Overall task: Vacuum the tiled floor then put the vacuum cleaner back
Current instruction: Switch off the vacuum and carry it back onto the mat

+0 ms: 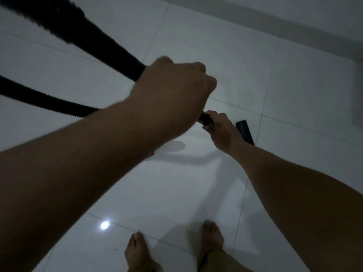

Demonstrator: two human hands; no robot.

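Note:
A black ribbed vacuum hose (84, 36) loops in from the upper left, and a second stretch of it (49, 99) runs under my left forearm. My left hand (170, 95) is closed around the hose's upper end. Lower down, my right hand (222, 130) grips the black vacuum tube (206, 118). The flat black nozzle (244, 131) rests on the white tiled floor (196, 183) just beyond my right hand. The vacuum's body is out of view.
My two bare feet (137, 250) stand at the bottom centre. A pale wall base (284, 22) runs across the upper right. A greyish object (359, 91) sits at the right edge. A ceiling light reflects on the tiles at lower left.

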